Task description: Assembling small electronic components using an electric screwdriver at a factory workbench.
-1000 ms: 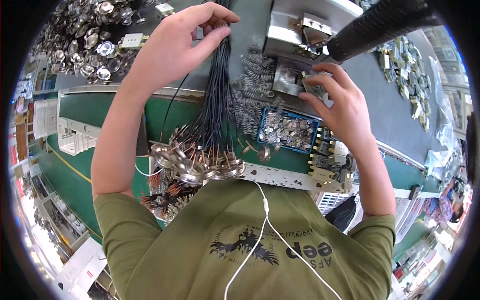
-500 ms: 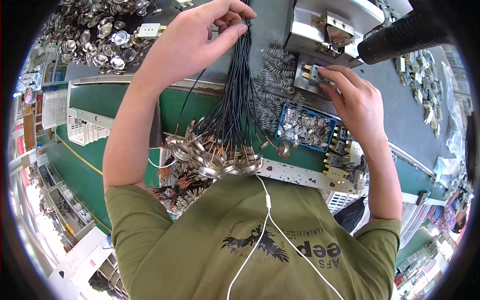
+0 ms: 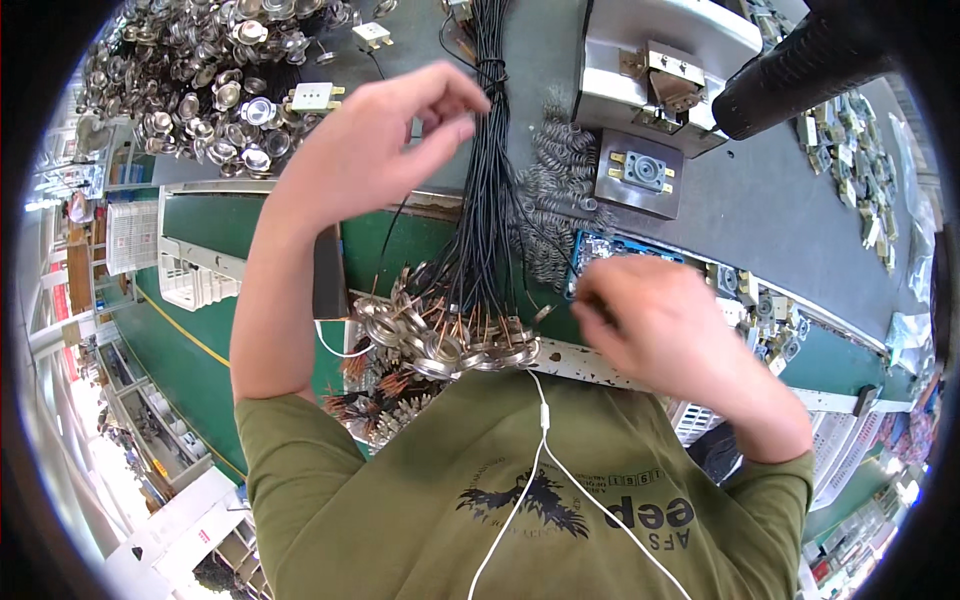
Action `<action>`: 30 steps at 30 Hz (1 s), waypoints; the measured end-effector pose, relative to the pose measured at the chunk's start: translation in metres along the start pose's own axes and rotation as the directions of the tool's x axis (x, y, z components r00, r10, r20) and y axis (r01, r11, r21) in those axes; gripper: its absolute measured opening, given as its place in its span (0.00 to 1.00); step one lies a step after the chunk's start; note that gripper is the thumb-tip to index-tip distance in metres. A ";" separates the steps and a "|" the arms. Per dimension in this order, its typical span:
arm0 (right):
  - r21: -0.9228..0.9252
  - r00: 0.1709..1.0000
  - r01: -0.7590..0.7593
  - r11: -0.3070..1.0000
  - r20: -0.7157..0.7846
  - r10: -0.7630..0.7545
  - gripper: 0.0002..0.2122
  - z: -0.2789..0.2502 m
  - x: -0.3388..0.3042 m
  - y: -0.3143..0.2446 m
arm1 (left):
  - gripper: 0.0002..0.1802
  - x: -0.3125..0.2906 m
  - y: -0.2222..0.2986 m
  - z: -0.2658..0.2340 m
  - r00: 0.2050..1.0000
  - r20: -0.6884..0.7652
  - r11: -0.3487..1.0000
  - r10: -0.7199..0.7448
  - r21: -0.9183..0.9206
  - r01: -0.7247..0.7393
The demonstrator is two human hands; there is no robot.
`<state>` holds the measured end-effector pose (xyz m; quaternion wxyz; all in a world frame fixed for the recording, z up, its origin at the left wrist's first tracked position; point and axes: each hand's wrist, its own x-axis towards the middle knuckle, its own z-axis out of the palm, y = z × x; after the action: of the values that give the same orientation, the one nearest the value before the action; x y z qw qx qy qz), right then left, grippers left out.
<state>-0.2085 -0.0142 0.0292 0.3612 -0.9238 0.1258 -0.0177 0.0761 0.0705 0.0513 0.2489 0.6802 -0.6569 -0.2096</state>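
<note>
My left hand [image 3: 385, 135] hovers beside a bundle of black wires [image 3: 485, 170], its thumb and curled fingers apart and nothing visible between them. The wires hang over the bench edge and end in a cluster of round metal caps [image 3: 440, 345] with bare copper ends. My right hand [image 3: 655, 315] is over the near side of a blue tray [image 3: 640, 244] of small metal pieces; its fingers are smeared by motion. A grey socket-like part with brass tabs [image 3: 643, 172] sits on a metal block [image 3: 655, 205], touched by neither hand. Left of the block lie loose coil springs [image 3: 560, 170].
Round metal caps [image 3: 210, 90] are heaped at far left, near white terminal blocks [image 3: 315, 97]. A metal fixture [image 3: 675, 75] and a black tube [image 3: 800, 80] stand at far right. More assembled parts [image 3: 850, 170] lie beyond; others [image 3: 780, 325] line the bench edge.
My right hand has let go of the grey part on the metal block and moved down to the blue tray. My left hand has moved slightly down and left, its fingers now parted.
</note>
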 end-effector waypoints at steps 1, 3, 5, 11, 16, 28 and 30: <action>0.071 0.999 -0.049 0.996 -0.013 0.050 0.04 -0.015 -0.001 -0.002 | 0.10 -0.005 0.004 -0.004 0.995 0.082 0.999 -0.054 0.009 0.054; 0.110 0.987 -0.152 0.982 -0.042 0.158 0.07 -0.040 -0.002 0.000 | 0.11 -0.011 0.006 0.003 0.973 0.233 1.000 -0.003 0.000 0.003; 0.094 0.991 -0.113 0.989 -0.060 0.119 0.10 -0.053 0.001 0.013 | 0.13 -0.009 0.017 0.021 0.937 0.320 0.986 0.142 0.036 -0.162; 0.077 0.994 -0.029 0.997 -0.104 0.037 0.13 -0.037 -0.012 0.031 | 0.17 0.000 0.041 0.051 0.822 0.567 0.902 0.048 0.329 -0.280; 0.215 0.961 -0.218 0.952 -0.125 0.248 0.12 -0.037 -0.013 0.031 | 0.14 -0.006 0.035 0.045 0.838 0.536 0.926 0.104 0.255 -0.278; -0.262 0.948 -0.123 0.957 -0.318 0.035 0.11 -0.014 -0.026 0.065 | 0.10 0.034 0.042 0.039 0.966 0.100 0.969 0.238 0.049 -0.243; -0.178 0.939 -0.126 0.976 -0.340 0.059 0.11 -0.016 -0.024 0.065 | 0.11 0.049 0.037 0.054 0.932 0.028 0.927 0.361 0.095 -0.362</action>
<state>-0.2478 -0.0650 -0.0017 0.2418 -0.9318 0.2293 -0.1436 0.0161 0.0179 0.0333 0.2461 0.5580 -0.7816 -0.1308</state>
